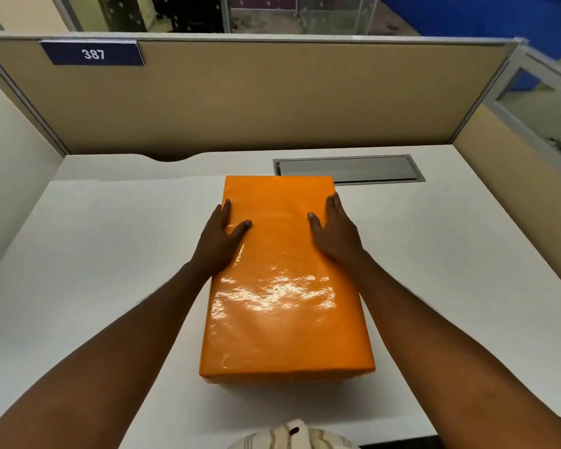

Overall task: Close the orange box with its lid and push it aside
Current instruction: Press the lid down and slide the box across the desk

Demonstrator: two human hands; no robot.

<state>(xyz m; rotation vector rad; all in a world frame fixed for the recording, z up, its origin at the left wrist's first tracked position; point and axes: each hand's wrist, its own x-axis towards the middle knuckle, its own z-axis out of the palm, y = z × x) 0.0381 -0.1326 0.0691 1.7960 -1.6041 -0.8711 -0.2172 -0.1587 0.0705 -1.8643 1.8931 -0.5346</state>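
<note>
The orange box (pixel 282 303) stands on the white desk (pixel 110 270) in the middle of the view, with its glossy orange lid seated over the top. My left hand (pixel 222 236) grips the lid's left edge, thumb lying on top and fingers down the side. My right hand (pixel 336 231) holds the right edge the same way. Both hands sit on the far half of the box. The box's lower body is mostly hidden under the lid.
A grey cable hatch (pixel 350 168) is set into the desk just behind the box at the right. Tan partition walls (pixel 256 102) close the desk at the back and right; a blue sign (pixel 93 53) reads 387. White desk surface lies to both sides of the box.
</note>
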